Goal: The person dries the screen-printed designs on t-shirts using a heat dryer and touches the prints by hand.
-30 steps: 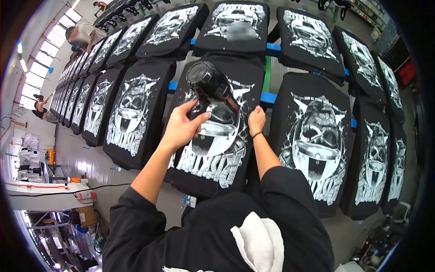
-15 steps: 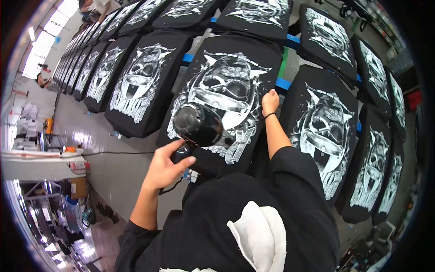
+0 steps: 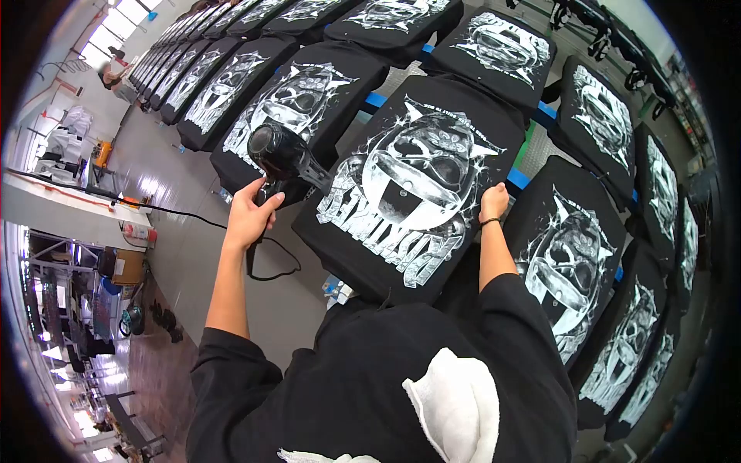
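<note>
My left hand [image 3: 251, 218] is closed round the handle of a black hair dryer [image 3: 284, 154]. The dryer's nozzle points right, over the left edge of the black printed shirt [image 3: 421, 185] in front of me. This shirt lies flat on a board and bears a white and grey skull-like print with large lettering. At the shirt's right edge is my right hand [image 3: 494, 202], its fingers curled in; whether they pinch the fabric is too small to tell. A black cord [image 3: 170, 210] runs left from near the dryer.
Several more black printed shirts [image 3: 571, 262] lie on boards in two long rows, left and right. Blue rail parts [image 3: 546, 113] show between boards. Another person [image 3: 116, 77] is at the far left. A fire extinguisher [image 3: 139, 232] stands at the left.
My left hand has carried the dryer from over the middle of the shirt, down across the lettering, to its left edge. My right hand stays at the right edge. The view has turned.
</note>
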A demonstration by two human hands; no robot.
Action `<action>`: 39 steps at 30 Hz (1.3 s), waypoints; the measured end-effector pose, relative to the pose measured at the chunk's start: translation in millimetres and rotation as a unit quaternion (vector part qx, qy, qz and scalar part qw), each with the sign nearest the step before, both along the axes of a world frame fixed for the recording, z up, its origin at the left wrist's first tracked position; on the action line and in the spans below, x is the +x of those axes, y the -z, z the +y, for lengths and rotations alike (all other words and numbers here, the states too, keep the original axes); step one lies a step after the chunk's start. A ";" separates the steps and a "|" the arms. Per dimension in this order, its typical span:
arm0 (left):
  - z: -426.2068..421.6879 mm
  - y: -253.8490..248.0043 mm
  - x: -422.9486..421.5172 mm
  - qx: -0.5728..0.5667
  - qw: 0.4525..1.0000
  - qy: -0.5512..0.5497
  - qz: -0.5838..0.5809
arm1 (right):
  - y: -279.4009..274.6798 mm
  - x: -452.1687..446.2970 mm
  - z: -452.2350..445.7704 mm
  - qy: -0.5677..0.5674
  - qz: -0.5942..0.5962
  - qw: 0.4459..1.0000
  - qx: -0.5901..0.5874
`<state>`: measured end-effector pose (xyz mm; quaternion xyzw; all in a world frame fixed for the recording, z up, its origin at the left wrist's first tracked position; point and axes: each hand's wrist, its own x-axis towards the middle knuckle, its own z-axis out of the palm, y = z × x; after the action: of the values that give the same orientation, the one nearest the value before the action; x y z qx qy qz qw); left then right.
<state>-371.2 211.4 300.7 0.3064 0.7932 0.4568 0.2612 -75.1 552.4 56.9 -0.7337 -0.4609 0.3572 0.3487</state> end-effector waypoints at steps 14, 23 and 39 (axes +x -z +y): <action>-30.3 -12.5 68.6 -0.016 0.998 0.016 -0.067 | 10.3 0.6 4.2 -0.009 -0.017 0.999 0.029; -26.8 -20.3 111.6 -0.048 0.998 0.031 -0.026 | -2.3 -0.1 -1.6 -0.004 -0.018 1.000 0.006; 18.9 -3.9 151.1 -0.004 0.983 0.169 -0.067 | -13.3 -0.7 -6.0 0.009 -0.009 1.000 0.003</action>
<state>-220.1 230.2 304.6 0.4039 0.7126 0.4225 0.3880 -75.8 546.4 70.2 -0.7397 -0.4588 0.3461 0.3501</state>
